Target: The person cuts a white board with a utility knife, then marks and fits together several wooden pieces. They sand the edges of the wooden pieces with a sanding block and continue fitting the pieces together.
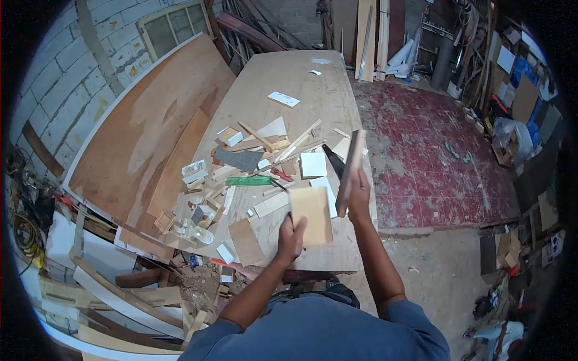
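Observation:
My left hand [291,239] is closed around the lower left edge of a pale rectangular wooden board [311,213], held above the near end of the table. My right hand [359,197] grips a long wooden block [353,165], tilted upright, with one dark side, just right of the board. The fingers wrap its far side and are partly hidden. Behind these lie a white square panel [313,164] and a dark flat object [333,159], partly covered by the block. A red cutter [281,174] and a green strip [248,180] rest further left.
The plywood-topped table [301,72] carries wood offcuts, a grey sheet [239,159], small white boxes [229,136] and a clear jar [203,234]. A large plywood sheet [132,138] leans at the left. Red flooring [433,150] lies right, with clutter along the wall.

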